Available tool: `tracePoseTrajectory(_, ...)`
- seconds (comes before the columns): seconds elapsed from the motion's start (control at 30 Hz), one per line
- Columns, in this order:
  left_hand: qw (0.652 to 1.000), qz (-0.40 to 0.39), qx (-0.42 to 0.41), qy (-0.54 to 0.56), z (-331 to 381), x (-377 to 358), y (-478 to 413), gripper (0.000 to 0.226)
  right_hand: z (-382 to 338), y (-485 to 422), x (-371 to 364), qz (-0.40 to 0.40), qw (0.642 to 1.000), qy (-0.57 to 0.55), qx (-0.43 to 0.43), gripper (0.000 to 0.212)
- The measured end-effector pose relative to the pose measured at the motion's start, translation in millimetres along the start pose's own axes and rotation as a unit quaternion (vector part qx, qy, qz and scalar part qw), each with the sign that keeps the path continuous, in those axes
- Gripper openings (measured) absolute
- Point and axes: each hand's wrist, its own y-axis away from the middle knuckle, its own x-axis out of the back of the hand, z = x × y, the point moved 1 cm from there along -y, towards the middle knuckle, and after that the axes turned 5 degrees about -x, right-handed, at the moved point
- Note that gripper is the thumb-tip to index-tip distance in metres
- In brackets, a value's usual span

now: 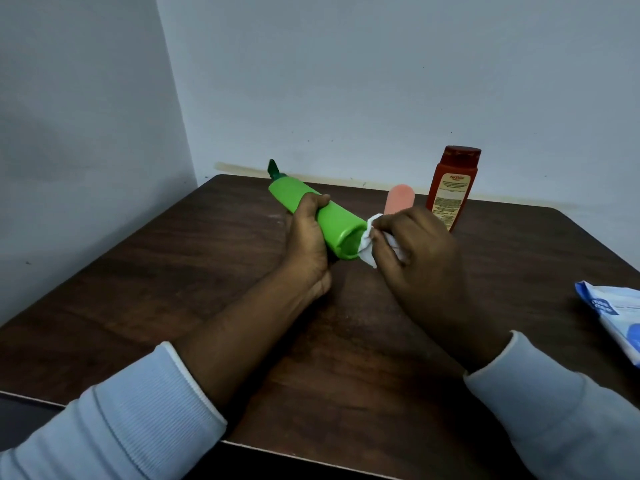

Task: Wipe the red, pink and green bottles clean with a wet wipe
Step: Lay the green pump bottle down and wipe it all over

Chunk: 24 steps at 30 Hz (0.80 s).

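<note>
Above a dark, wood-grained table, a person's left hand is wrapped around the middle of the green bottle. It holds the bottle tilted off the surface, with the flat base turned to the right. The dark green flip cap, which appears open, points away toward the wall. The right hand pinches a crumpled white wet wipe and presses it against the rim of the base. The bottle is a smooth, glossy plastic cylinder, so the wipe should glide. This step likely goes best with a firm left grip, slow turns of the bottle, and the damp cloth worked round the recessed base edge. Behind the right hand, partly hidden, is the pink bottle, matte with a rounded top. Near it the red bottle stands upright by the wall, flat-sided with a printed label. A soft blue-and-white packet of wipes lies at the table's right edge.
</note>
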Motion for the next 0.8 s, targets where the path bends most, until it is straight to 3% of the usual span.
tracePoseTrajectory(0.1,0.999,-0.003,0.0,-0.038,2,6,-7,0.096,-3,2,0,-0.011,0.999,-0.014,0.031,0.018)
tracePoseTrajectory(0.2,0.996,-0.055,0.038,-0.052,2,5,-2,0.089,-8,1,1,-0.033,0.991,-0.011,0.132,0.022)
tracePoseTrajectory(0.27,0.994,-0.087,0.058,-0.029,3,2,-1,0.086,-3,-3,3,-0.05,0.99,-0.014,0.132,0.026)
tracePoseTrajectory(0.43,0.997,-0.067,-0.002,0.024,5,2,0,0.033,4,0,-2,-0.028,0.996,-0.082,-0.035,0.025)
tracePoseTrajectory(0.5,0.998,-0.049,-0.013,0.043,4,4,-1,0.029,2,4,-8,-0.041,0.977,-0.15,-0.148,0.025)
tracePoseTrajectory(0.57,0.997,-0.034,-0.014,0.062,4,3,0,0.028,-1,8,-14,-0.071,0.919,-0.268,-0.28,0.021)
tracePoseTrajectory(0.63,0.997,-0.035,-0.013,0.074,2,4,-1,0.03,-5,11,-22,-0.097,0.837,-0.386,-0.376,0.015)
tracePoseTrajectory(0.73,0.996,-0.04,-0.001,0.081,4,1,2,0.03,-14,13,-27,-0.143,0.66,-0.558,-0.482,0.013)
tracePoseTrajectory(0.8,0.995,-0.033,-0.005,0.09,6,-2,3,0.045,-18,11,-21,-0.206,0.556,-0.628,-0.504,0.017)
